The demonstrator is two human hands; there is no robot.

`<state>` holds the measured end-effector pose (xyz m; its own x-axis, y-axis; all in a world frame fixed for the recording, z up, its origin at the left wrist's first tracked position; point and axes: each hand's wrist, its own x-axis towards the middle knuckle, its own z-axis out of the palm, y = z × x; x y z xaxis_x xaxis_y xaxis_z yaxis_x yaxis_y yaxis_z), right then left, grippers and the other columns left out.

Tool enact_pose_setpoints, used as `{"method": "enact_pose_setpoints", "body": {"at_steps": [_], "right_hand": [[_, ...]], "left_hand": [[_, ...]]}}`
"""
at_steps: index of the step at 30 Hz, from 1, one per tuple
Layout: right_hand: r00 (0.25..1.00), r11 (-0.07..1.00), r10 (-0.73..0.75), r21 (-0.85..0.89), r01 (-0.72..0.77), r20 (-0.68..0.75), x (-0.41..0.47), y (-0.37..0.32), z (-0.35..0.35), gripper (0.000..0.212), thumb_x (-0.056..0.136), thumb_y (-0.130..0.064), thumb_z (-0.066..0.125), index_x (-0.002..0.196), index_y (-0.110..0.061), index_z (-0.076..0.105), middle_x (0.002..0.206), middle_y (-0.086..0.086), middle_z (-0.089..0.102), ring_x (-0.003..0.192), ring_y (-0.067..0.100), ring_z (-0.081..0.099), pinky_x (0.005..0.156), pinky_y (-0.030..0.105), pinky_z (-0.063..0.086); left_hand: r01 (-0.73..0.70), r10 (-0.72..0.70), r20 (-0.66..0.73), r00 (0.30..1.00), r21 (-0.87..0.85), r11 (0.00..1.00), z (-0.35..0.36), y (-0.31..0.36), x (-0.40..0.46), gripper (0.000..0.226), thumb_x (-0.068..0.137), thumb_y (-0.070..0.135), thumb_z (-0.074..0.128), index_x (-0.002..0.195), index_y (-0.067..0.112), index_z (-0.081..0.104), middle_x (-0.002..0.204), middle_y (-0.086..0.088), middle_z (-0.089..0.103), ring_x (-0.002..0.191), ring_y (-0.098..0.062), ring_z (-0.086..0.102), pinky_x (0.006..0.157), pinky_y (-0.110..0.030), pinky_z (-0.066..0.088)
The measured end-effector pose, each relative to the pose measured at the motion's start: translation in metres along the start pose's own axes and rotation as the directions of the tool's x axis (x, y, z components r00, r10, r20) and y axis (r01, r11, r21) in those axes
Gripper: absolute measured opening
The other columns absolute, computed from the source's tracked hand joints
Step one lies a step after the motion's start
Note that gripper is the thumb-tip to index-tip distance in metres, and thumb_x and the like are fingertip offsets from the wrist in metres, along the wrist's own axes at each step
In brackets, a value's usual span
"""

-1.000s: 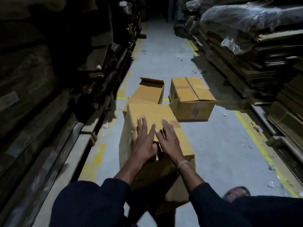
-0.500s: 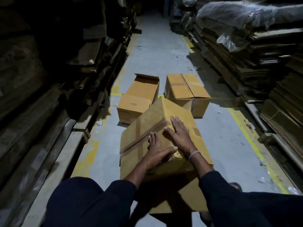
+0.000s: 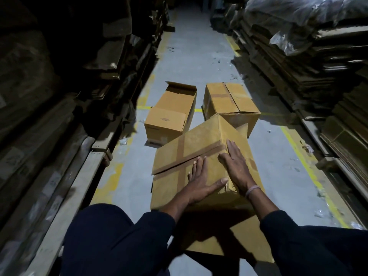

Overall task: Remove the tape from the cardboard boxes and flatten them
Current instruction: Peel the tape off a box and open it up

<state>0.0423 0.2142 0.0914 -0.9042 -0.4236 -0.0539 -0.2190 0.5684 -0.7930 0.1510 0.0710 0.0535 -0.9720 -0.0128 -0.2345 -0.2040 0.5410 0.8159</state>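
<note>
Left hand (image 3: 201, 179) spread flat, fingers straight, palm pressed on the taped face of the near cardboard box (image 3: 199, 156), fingertips reaching the seam, thumb stretched out toward the box corner. Right hand (image 3: 235, 162) likewise flat and open, fingers together and straight, pressed on the adjoining face of the near cardboard box just past the ridge, a pale band at the wrist. Tilted on an edge, that box, with brown tape (image 3: 181, 156) crossing the seam in a strip and another strip running along the seam itself, the flaps gaping slightly at the left end. Beyond the near cardboard box and to its left, an open box (image 3: 169, 116) lying on the grey floor (image 3: 199, 56), flaps up. Beyond it and to the right, a closed box (image 3: 229, 100), apparently touching its far corner. Either side of the near cardboard box, dark stacks of flattened cardboard (image 3: 298, 66) lining the aisle. Below it, dark sleeves and knees.
</note>
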Motion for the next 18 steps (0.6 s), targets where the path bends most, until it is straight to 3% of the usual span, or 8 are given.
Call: {"method": "enact_pose_setpoints", "body": {"at_steps": [4,10,15,18], "right_hand": [[1.000,1.000,-0.003,0.024,0.003,-0.030,-0.015,0.017,-0.008,0.064,0.104,-0.055,0.035,0.164,-0.041,0.015,0.172,-0.017,0.008,0.159,0.010,0.004,0.128,0.051,0.011],[0.995,0.974,0.085,0.214,-0.073,-0.046,-0.037,0.043,-0.029,0.065,0.096,-0.061,0.041,0.158,-0.052,0.023,0.167,-0.026,0.017,0.155,0.004,0.014,0.128,0.049,0.017],[0.970,0.860,0.238,0.473,-0.192,-0.040,-0.048,0.062,-0.051,0.051,0.103,-0.043,0.044,0.152,-0.053,0.037,0.156,-0.014,0.038,0.140,0.017,0.041,0.113,0.044,0.041],[0.950,0.820,0.299,0.535,-0.206,-0.092,-0.056,0.077,-0.050,0.050,0.100,-0.045,0.044,0.150,-0.051,0.042,0.156,-0.010,0.041,0.139,0.019,0.045,0.112,0.044,0.043]], "left_hand": [[0.004,-0.005,0.007,1.000,0.053,0.999,0.003,-0.004,0.005,0.094,0.096,0.081,0.027,0.162,0.034,-0.021,0.167,0.011,-0.030,0.152,-0.013,-0.032,0.125,-0.056,-0.013],[-0.061,0.037,0.107,0.994,0.222,0.973,0.017,-0.004,0.012,0.095,0.097,0.079,0.029,0.162,0.031,-0.021,0.167,0.014,-0.030,0.154,-0.016,-0.029,0.124,-0.055,-0.009],[-0.134,0.024,0.279,0.960,0.382,0.914,0.030,-0.012,0.016,0.099,0.099,0.070,0.043,0.161,0.030,-0.022,0.165,0.009,-0.036,0.154,-0.023,-0.029,0.126,-0.061,0.001],[-0.124,-0.024,0.332,0.943,0.418,0.900,0.037,-0.021,0.015,0.096,0.100,0.069,0.042,0.160,0.034,-0.024,0.163,0.007,-0.039,0.154,-0.028,-0.028,0.124,-0.067,0.005]]}}
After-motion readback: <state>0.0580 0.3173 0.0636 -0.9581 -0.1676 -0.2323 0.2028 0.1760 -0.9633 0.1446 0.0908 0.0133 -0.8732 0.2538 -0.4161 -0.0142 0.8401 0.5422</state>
